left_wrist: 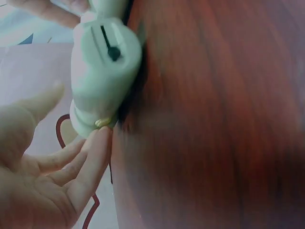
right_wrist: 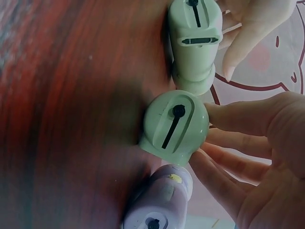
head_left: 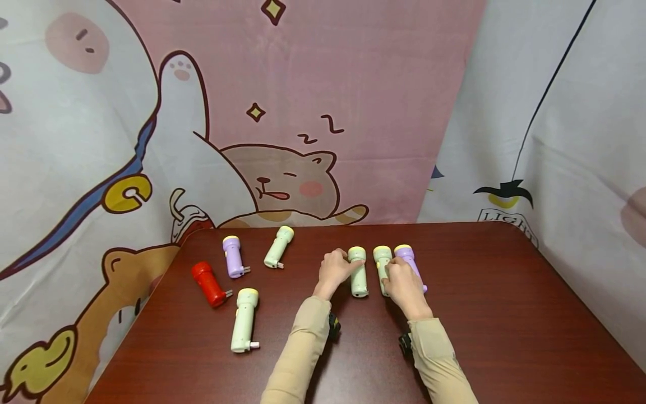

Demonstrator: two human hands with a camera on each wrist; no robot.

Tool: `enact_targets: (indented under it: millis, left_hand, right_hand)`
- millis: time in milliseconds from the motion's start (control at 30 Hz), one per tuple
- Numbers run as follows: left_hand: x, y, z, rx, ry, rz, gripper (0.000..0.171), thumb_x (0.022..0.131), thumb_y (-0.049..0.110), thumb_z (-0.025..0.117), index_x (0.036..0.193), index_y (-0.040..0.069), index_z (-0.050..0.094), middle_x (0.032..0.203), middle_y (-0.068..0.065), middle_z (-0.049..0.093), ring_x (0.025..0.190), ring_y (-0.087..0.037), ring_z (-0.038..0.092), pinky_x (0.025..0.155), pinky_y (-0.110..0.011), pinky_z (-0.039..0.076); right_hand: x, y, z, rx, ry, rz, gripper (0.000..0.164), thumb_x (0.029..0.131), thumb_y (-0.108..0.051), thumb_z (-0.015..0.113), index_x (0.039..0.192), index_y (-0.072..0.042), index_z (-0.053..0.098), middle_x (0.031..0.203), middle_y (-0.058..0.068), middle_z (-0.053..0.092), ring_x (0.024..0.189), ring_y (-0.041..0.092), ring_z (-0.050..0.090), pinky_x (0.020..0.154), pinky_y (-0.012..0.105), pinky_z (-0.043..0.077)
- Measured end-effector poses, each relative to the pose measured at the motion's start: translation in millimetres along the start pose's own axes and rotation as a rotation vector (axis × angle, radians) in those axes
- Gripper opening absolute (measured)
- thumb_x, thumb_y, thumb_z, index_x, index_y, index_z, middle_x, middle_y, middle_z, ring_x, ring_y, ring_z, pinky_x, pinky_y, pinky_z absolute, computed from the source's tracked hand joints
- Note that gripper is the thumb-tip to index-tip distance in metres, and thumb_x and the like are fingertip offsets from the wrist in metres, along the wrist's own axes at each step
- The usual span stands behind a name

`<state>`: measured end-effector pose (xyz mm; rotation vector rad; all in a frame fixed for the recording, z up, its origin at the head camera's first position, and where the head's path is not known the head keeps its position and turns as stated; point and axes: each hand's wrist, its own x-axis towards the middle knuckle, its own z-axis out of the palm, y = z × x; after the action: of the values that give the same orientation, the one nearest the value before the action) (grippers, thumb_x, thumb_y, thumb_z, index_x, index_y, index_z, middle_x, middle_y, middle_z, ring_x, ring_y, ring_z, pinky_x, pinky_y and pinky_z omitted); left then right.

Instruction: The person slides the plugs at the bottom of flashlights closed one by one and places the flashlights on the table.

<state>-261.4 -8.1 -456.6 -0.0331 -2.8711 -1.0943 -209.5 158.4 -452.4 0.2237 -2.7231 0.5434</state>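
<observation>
My left hand (head_left: pixel 333 272) is at a pale green flashlight (head_left: pixel 359 281) lying on the table. In the left wrist view its fingertips touch the side near the yellow switch (left_wrist: pixel 103 122), while the thumb stands apart from the body. Just to the right, my right hand (head_left: pixel 406 287) pinches a second pale green flashlight (right_wrist: pixel 176 126) between thumb and fingers. This one's rounded end with a black slot faces the right wrist camera. Beside it lies a purple flashlight (head_left: pixel 405 253), partly covered by the right hand in the head view.
On the table's left side lie a red flashlight (head_left: pixel 209 285), a purple flashlight (head_left: pixel 233 257) and two pale green flashlights (head_left: pixel 279 247), (head_left: pixel 244 320) with plug prongs sticking out. A cartoon-printed cloth (head_left: pixel 383 112) hangs behind the dark wooden table (head_left: pixel 504 314).
</observation>
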Motion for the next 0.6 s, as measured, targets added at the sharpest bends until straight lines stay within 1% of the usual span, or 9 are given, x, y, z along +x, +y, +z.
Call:
enact_targets:
  millis: [67, 100, 167, 300, 467, 533, 600]
  left_hand:
    - [2.2, -3.5, -4.5, -0.019, 0.019, 0.002, 0.041, 0.083, 0.038, 0.070, 0.102, 0.003, 0.067, 0.080, -0.005, 0.070, 0.067, -0.019, 0.064, 0.056, -0.028, 0.048]
    - [3.6, -5.6, -6.5, -0.025, 0.033, 0.003, 0.037, 0.084, 0.035, 0.069, 0.104, 0.003, 0.067, 0.082, -0.005, 0.071, 0.069, -0.019, 0.065, 0.057, -0.029, 0.048]
    - [7.4, -10.4, -10.0, -0.019, 0.070, 0.013, 0.029, 0.087, 0.028, 0.066, 0.103, 0.004, 0.068, 0.084, -0.005, 0.072, 0.069, -0.019, 0.065, 0.057, -0.030, 0.050]
    - [15.6, -23.1, -18.8, 0.009, 0.160, 0.038, 0.016, 0.088, 0.017, 0.064, 0.098, 0.005, 0.069, 0.084, -0.007, 0.072, 0.068, -0.021, 0.066, 0.057, -0.033, 0.051]
    - [26.7, -41.4, -36.4, 0.096, 0.299, 0.045, 0.012, 0.087, 0.011, 0.062, 0.095, 0.004, 0.068, 0.087, -0.011, 0.070, 0.072, -0.031, 0.067, 0.060, -0.041, 0.053]
    - [31.3, -48.8, -43.6, 0.149, 0.352, 0.041, 0.014, 0.087, 0.010, 0.062, 0.098, 0.002, 0.066, 0.092, -0.014, 0.067, 0.080, -0.036, 0.065, 0.066, -0.045, 0.053]
    - [36.2, -57.0, -50.6, 0.216, 0.390, 0.035, 0.018, 0.086, 0.009, 0.063, 0.102, 0.000, 0.064, 0.097, -0.018, 0.065, 0.088, -0.039, 0.062, 0.073, -0.046, 0.052]
  right_hand:
    - [0, 0, 0, 0.003, 0.003, 0.002, 0.009, 0.071, -0.005, 0.074, 0.075, -0.001, 0.068, 0.098, 0.014, 0.065, 0.086, 0.036, 0.065, 0.071, 0.048, 0.053]
    - [-1, 0, 0, 0.006, 0.004, 0.004, 0.009, 0.071, -0.005, 0.074, 0.075, -0.001, 0.068, 0.098, 0.014, 0.065, 0.086, 0.036, 0.065, 0.071, 0.048, 0.053]
    - [-1, 0, 0, 0.007, 0.005, 0.009, 0.009, 0.071, -0.005, 0.074, 0.075, -0.002, 0.068, 0.099, 0.014, 0.065, 0.086, 0.036, 0.065, 0.071, 0.049, 0.053]
    - [-1, -1, 0, 0.010, 0.003, 0.017, 0.009, 0.070, -0.005, 0.074, 0.075, -0.002, 0.067, 0.099, 0.014, 0.065, 0.086, 0.036, 0.065, 0.071, 0.049, 0.053]
    - [-1, 0, 2, 0.007, 0.006, 0.013, 0.010, 0.069, -0.004, 0.075, 0.071, -0.002, 0.066, 0.096, 0.014, 0.064, 0.084, 0.035, 0.065, 0.069, 0.048, 0.053]
    - [-1, 0, 2, 0.006, 0.009, 0.013, 0.010, 0.068, -0.004, 0.075, 0.070, -0.003, 0.065, 0.096, 0.014, 0.065, 0.083, 0.035, 0.065, 0.068, 0.048, 0.053]
    - [-1, 0, 2, 0.004, 0.008, 0.014, 0.011, 0.068, -0.004, 0.075, 0.070, -0.003, 0.065, 0.096, 0.014, 0.065, 0.084, 0.036, 0.065, 0.068, 0.048, 0.053]
